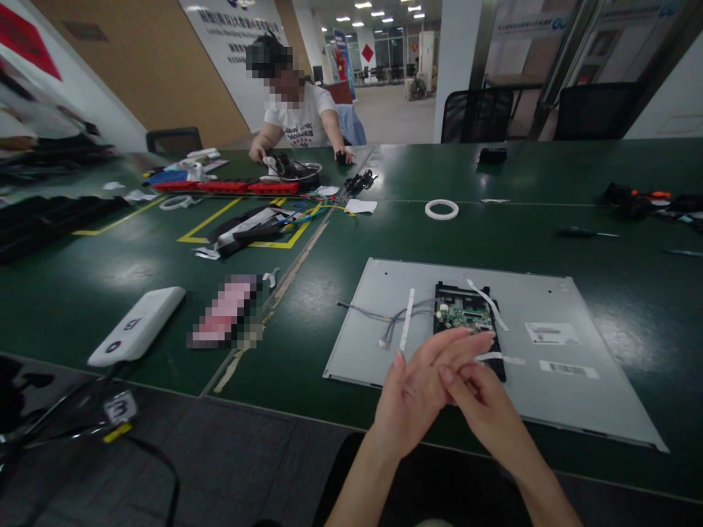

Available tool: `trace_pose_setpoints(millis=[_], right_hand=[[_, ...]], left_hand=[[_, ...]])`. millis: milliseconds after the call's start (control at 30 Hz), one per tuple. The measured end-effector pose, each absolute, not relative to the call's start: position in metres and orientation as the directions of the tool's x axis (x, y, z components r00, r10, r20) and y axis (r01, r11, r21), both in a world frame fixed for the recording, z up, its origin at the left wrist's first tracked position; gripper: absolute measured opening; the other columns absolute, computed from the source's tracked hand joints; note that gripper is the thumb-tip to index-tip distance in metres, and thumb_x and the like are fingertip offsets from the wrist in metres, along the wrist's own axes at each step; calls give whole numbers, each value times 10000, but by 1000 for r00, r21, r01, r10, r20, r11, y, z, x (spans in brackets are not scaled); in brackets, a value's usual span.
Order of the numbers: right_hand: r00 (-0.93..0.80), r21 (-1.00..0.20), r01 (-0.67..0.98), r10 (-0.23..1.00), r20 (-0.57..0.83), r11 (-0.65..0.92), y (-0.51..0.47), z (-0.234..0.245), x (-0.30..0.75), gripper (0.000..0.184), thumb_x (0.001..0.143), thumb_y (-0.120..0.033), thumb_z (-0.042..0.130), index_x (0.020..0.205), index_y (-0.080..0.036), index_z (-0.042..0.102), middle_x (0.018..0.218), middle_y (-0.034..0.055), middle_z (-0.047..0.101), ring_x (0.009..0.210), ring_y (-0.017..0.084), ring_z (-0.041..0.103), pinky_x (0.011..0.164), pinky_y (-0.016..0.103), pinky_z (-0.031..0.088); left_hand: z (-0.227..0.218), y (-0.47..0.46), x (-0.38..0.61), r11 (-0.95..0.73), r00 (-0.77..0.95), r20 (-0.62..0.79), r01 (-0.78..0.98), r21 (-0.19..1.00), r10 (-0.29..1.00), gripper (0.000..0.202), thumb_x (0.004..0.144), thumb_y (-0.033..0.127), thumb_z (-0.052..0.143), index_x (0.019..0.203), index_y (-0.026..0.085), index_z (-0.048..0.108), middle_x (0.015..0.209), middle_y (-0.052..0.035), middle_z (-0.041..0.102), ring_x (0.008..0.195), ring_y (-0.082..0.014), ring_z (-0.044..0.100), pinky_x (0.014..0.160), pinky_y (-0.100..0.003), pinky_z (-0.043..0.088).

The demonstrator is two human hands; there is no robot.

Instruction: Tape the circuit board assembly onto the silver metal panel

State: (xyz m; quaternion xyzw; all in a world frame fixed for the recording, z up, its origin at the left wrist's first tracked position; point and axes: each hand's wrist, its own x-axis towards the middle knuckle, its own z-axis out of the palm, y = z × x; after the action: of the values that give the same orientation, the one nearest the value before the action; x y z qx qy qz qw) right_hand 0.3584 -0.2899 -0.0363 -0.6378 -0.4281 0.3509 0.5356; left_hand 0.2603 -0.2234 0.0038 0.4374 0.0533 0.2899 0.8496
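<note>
A grey metal panel lies flat on the green table in front of me. A green circuit board sits in a black frame at its middle, with thin wires and white tape strips beside it. My left hand is held over the panel's near edge, palm up, fingers stretched out together. My right hand lies against the left palm, its fingers curled on it. I cannot make out anything between them.
A white device and a pink item lie to the left. A tape roll and a screwdriver sit farther back. Another person works at the far side among cables and red parts. Black chairs stand behind.
</note>
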Motion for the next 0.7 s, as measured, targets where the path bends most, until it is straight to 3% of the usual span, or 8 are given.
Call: trace_pose_setpoints(millis=[100,200,233,300,367,433,533,700], right_hand=[[247,-966,258,968,33,-33,-297,-33,379,376,954,-467,430,921,-144,620,744,30,579,669,143,546,568,221,427],[269,-830,557,947,174,-6,-306,-32,411,342,960,-428,416,1143,-194,586,911,42,607,780,155,575,661,246,483],[245,-729,684,939,240,8,-309,-35,423,353,955,-430,418,1181,-209,576,1016,53,599,890,175,573,760,284,492],[128,-471,881,943,307,34,-317,-47,447,412,939,-467,416,1265,-245,535,1260,60,498,1166,248,452,980,426,395],[59,-242,970,959,279,10,-326,-64,468,522,921,-538,392,1373,-280,434,1424,48,318,1319,318,244,1043,563,252],[77,-107,993,967,245,-52,-334,-80,482,611,920,-579,335,1446,-269,314,1481,56,187,1353,337,141,1032,612,206],[103,-28,995,969,226,-99,-344,-96,493,668,933,-582,262,1481,-202,218,1494,94,122,1362,308,131,1042,582,216],[107,43,992,970,216,-119,-359,-102,509,688,916,-615,258,1470,-207,251,1496,89,116,1361,300,148,1048,554,227]], left_hand=[[1,-217,249,299,824,175,-381,875,538,679,890,651,161,1344,217,421,1365,-129,485,1273,-317,427,1031,-512,337],[-8,-202,230,-181,740,192,-96,979,645,544,929,542,280,1354,229,414,1382,-110,469,1280,-289,420,1070,-485,303],[-13,-195,223,-376,685,217,90,922,696,474,931,468,359,1341,242,434,1390,-90,462,1301,-275,393,1103,-473,253],[-23,-182,208,-606,585,310,417,678,750,418,911,375,447,1315,269,457,1373,-59,482,1315,-265,369,1133,-497,169],[-33,-170,193,-660,528,397,592,462,751,395,904,299,461,1299,280,460,1357,-48,497,1310,-258,379,1128,-523,163],[-39,-162,180,-647,467,469,666,371,750,389,895,259,471,1284,277,461,1333,-51,515,1301,-255,394,1121,-530,189],[-41,-157,168,-601,353,520,660,450,777,353,894,251,468,1247,258,477,1304,-59,527,1280,-247,423,1095,-500,287],[-43,-153,163,-496,248,445,607,621,860,320,900,285,467,1218,254,494,1271,-57,541,1224,-237,475,1058,-461,366]])
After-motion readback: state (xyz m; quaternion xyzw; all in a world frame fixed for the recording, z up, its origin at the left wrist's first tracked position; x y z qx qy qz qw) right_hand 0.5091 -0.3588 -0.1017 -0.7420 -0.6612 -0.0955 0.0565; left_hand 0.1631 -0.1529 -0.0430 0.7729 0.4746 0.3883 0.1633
